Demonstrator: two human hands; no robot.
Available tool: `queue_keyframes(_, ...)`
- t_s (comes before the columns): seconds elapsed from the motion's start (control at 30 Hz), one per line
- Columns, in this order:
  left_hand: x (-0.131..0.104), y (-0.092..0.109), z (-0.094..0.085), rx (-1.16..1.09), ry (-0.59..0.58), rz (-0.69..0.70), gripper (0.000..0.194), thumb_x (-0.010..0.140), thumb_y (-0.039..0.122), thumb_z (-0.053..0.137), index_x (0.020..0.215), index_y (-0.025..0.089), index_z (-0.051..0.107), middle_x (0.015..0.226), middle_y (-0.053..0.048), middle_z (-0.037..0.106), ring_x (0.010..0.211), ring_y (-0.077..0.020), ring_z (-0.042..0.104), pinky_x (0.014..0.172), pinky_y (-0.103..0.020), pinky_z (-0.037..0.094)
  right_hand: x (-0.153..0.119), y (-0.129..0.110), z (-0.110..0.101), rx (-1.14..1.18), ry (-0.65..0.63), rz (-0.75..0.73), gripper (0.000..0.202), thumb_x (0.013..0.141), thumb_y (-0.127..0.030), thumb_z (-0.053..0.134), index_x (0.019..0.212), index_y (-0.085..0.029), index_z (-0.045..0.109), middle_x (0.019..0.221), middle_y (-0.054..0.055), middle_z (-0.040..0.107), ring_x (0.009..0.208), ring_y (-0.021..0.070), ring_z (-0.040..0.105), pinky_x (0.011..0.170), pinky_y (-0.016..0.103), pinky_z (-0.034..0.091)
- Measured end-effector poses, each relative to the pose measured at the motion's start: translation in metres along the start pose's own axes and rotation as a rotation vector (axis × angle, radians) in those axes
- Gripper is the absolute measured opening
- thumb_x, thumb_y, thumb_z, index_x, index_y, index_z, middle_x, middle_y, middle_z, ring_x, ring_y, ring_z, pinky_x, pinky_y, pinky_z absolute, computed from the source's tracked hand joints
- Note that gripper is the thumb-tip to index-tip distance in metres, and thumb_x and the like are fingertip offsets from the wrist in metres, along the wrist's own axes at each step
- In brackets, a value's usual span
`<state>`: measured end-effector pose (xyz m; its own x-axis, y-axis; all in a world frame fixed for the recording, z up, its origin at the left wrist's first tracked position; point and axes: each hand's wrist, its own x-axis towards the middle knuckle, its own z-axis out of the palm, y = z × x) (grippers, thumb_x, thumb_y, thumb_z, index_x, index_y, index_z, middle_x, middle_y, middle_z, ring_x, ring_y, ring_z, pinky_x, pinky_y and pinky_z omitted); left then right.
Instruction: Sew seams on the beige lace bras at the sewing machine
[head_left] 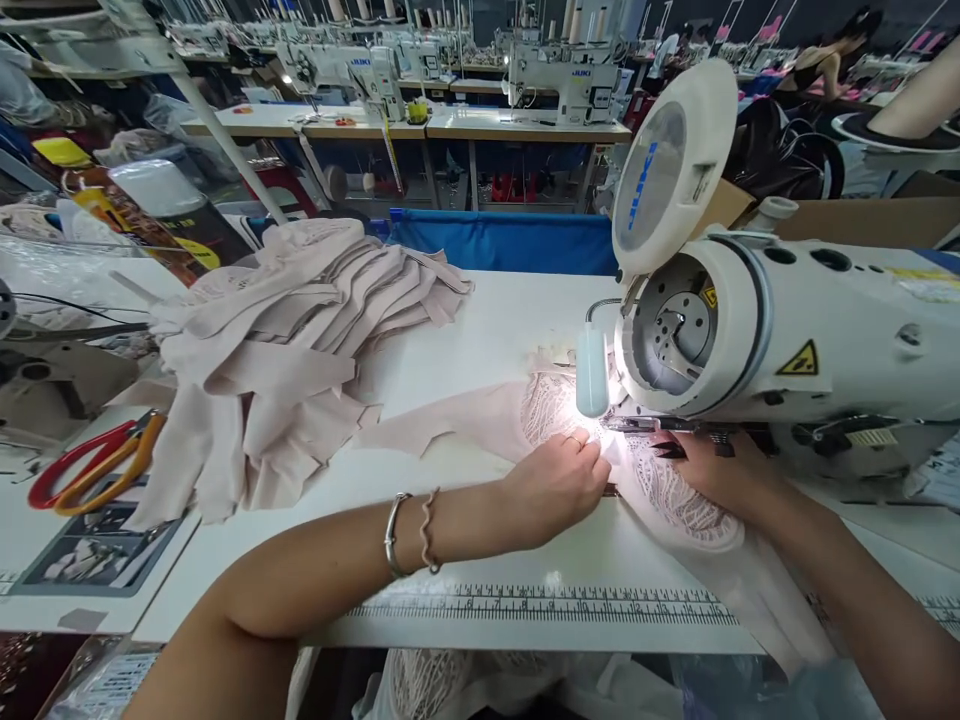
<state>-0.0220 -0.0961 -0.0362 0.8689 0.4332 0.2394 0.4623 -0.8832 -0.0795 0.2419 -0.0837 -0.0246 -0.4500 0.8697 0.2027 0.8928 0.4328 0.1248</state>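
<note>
A pale pink fabric piece with lace cups (675, 500) lies across the white table, passing under the needle area of a white sewing machine (832, 330). My left hand (559, 485) pinches the fabric's edge just in front of the lit needle area. A ring and two bracelets show on that arm. My right hand (712, 465) rests on the right-hand lace cup beneath the machine arm, its fingers partly hidden by the machine; whether they grip cannot be made out. A small lamp (592, 370) shines on the stitching spot. The machine's round cover (673, 165) is swung up.
A heap of pale pink fabric pieces (300, 330) sits at the left. Near it lie scissors (112, 460) with red and orange handles, and spray cans (180, 210). A printed ruler (555, 603) runs along the front edge. More sewing machines (562, 85) stand behind; a person (829, 60) works at far right.
</note>
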Motion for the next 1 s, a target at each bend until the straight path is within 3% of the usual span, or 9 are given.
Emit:
queue_keyframes(0.17,-0.003,-0.002,0.001,0.02,-0.006,-0.039,0.019,0.094,0.002,0.041,0.096,0.011,0.057,0.089,-0.009,0.059,0.073,-0.0202,0.05,0.058,-0.033,0.031,-0.005,-0.008,-0.003,0.152,-0.078,-0.191,0.058,0.084,-0.008,0.044,0.132,-0.031,0.066,0.109,-0.001,0.079,0.097,0.021,0.074,0.084,0.034,0.057)
queue_keyframes(0.27,-0.004,-0.003,0.001,0.025,-0.006,-0.091,0.03,0.1,0.011,0.038,0.126,0.007,0.052,0.11,-0.014,0.063,0.086,-0.0239,0.055,0.062,-0.033,0.035,-0.006,-0.015,-0.005,0.205,-0.142,-0.172,0.067,0.083,-0.004,0.039,0.139,-0.034,0.061,0.114,-0.001,0.077,0.104,0.02,0.073,0.091,0.036,0.057)
queue_keyframes(0.33,-0.005,-0.003,0.001,0.034,-0.021,-0.094,0.037,0.101,0.012,0.036,0.136,0.006,0.047,0.119,-0.017,0.062,0.089,-0.025,0.057,0.065,-0.034,0.038,-0.007,-0.018,-0.005,0.229,-0.172,-0.138,0.069,0.082,-0.004,0.039,0.14,-0.033,0.06,0.116,0.0,0.077,0.108,0.0208,0.072,0.092,0.038,0.058)
queue_keyframes(0.67,-0.004,-0.014,0.0,-0.005,-0.038,-0.079,0.032,0.09,0.0,0.044,0.118,0.01,0.055,0.113,-0.014,0.065,0.081,-0.0222,0.056,0.066,-0.033,0.037,-0.01,-0.025,-0.004,0.172,-0.134,-0.117,0.076,0.076,0.0,0.04,0.144,-0.03,0.057,0.124,0.002,0.075,0.105,0.0219,0.073,0.082,0.033,0.062)
queue_keyframes(0.77,-0.004,-0.017,-0.001,-0.013,-0.046,-0.079,0.035,0.085,-0.005,0.044,0.115,0.011,0.056,0.111,-0.013,0.066,0.077,-0.0208,0.055,0.066,-0.033,0.036,-0.011,-0.027,-0.001,0.161,-0.096,-0.135,0.075,0.075,0.0,0.039,0.143,-0.028,0.058,0.122,0.002,0.075,0.106,0.0221,0.073,0.085,0.035,0.062)
queue_keyframes(1.0,-0.002,-0.021,-0.006,-0.045,-0.08,-0.097,0.03,0.09,-0.004,0.042,0.11,0.012,0.057,0.115,-0.013,0.066,0.08,-0.021,0.056,0.067,-0.034,0.037,-0.013,-0.028,0.006,0.202,-0.06,-0.131,0.074,0.076,-0.001,0.041,0.142,-0.029,0.059,0.121,0.002,0.076,0.111,0.0232,0.071,0.089,0.037,0.061)
